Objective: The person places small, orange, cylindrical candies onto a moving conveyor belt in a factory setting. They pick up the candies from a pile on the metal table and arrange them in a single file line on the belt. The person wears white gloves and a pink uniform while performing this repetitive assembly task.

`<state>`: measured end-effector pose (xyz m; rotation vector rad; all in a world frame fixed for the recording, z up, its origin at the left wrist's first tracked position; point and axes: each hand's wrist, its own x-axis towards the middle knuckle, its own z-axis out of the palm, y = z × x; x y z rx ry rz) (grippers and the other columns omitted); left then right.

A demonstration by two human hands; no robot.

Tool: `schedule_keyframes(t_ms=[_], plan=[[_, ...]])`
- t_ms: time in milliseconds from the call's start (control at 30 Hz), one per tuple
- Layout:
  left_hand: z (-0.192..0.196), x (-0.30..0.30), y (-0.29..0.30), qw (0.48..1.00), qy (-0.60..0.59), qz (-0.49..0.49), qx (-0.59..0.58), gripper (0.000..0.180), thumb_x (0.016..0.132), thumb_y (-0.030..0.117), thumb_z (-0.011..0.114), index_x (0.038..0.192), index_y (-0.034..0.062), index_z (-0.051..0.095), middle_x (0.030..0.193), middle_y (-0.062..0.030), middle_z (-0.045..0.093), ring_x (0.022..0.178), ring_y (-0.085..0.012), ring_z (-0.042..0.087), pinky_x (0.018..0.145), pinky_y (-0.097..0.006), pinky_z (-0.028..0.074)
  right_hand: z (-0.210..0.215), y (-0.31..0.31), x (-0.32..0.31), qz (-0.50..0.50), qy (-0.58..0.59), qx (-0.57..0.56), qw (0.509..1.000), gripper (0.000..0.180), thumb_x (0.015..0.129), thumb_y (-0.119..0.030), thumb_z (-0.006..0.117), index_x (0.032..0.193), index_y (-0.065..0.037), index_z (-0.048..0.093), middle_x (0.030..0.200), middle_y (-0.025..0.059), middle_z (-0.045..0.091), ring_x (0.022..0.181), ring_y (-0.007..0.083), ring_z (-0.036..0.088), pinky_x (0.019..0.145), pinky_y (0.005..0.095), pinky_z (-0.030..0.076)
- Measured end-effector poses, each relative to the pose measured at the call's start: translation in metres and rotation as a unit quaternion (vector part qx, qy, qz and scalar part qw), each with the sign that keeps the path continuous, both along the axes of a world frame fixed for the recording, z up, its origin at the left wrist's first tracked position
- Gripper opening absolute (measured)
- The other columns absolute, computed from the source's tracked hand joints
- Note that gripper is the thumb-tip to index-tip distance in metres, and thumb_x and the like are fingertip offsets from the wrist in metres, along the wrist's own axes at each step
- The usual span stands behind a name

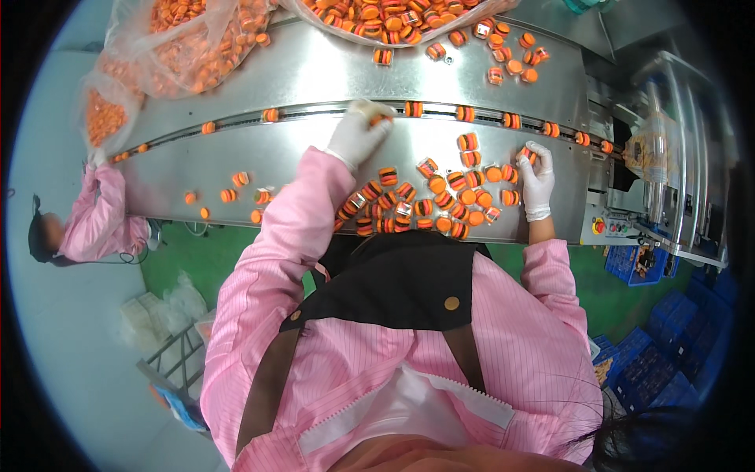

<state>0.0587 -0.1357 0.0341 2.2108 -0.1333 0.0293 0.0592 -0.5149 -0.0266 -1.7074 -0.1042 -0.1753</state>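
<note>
White gloves cover both hands. My left hand (358, 138) is over the conveyor track (314, 111), its fingers closed around an orange burger-shaped sweet (381, 120); slight blur softens the fingertips. To the right, on the near side of the track, my right hand (538, 182) pinches another burger-shaped sweet between thumb and fingers above the steel table (307, 71). Between the hands, close to my body, lies a loose pile of burger-shaped sweets (423, 207), orange with dark and red layers. Single sweets (465, 114) stand spaced along the track.
Beyond the track rests a large clear bag of sweets (385, 23), with more bags (208, 47) at far left. Loose sweets (515, 66) lie at the back right. A packing machine (668, 149) stands at the track's right end. A co-worker (94, 212) reaches toward its left end. Blue crates (657, 354) sit lower right.
</note>
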Motion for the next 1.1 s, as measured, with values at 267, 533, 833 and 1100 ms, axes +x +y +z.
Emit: schedule_keyframes(t_ms=[267, 533, 833, 1100], plan=[[-0.010, 0.031, 0.047, 0.957, 0.200, 0.161, 0.136, 0.032, 0.085, 0.027, 0.063, 0.107, 0.0036, 0.063, 0.091, -0.0155, 0.066, 0.088, -0.0284, 0.064, 0.082, -0.036, 0.050, 0.050, 0.033, 0.032, 0.039, 0.050, 0.156, 0.986, 0.030, 0.091, 0.000, 0.057, 0.120, -0.002, 0.052, 0.110, 0.0061, 0.059, 0.096, 0.0142, 0.059, 0.086, 0.0286, 0.049], [0.003, -0.001, 0.020, 0.983, 0.176, -0.012, 0.042, 0.039, 0.078, 0.023, 0.073, 0.109, 0.0022, 0.061, 0.092, -0.0122, 0.063, 0.086, -0.0244, 0.062, 0.079, -0.035, 0.049, 0.081, 0.135, 0.082, 0.193, 0.125, -0.281, 0.932, 0.035, 0.082, -0.030, 0.067, 0.104, -0.004, 0.057, 0.083, 0.0139, 0.065, 0.078, 0.0242, 0.065, 0.072, 0.0352, 0.050], [0.006, -0.037, -0.006, 0.940, 0.167, -0.256, 0.150, 0.028, 0.082, 0.019, 0.067, 0.107, 0.0081, 0.063, 0.105, -0.0121, 0.058, 0.098, -0.0303, 0.058, 0.087, -0.038, 0.047, 0.064, 0.137, 0.101, 0.201, 0.121, -0.443, 0.865, 0.037, 0.077, -0.027, 0.068, 0.106, -0.004, 0.062, 0.105, 0.0206, 0.061, 0.093, 0.0353, 0.063, 0.084, 0.0397, 0.049], [0.003, -0.027, 0.032, 0.970, 0.145, 0.055, -0.184, 0.015, 0.088, 0.011, 0.060, 0.101, 0.0066, 0.065, 0.087, -0.0073, 0.062, 0.079, -0.0192, 0.060, 0.074, -0.031, 0.050, 0.086, 0.086, 0.082, 0.293, 0.115, -0.411, 0.856, 0.041, 0.079, -0.024, 0.071, 0.112, -0.004, 0.059, 0.098, 0.0170, 0.063, 0.092, 0.0311, 0.063, 0.081, 0.0387, 0.049]])
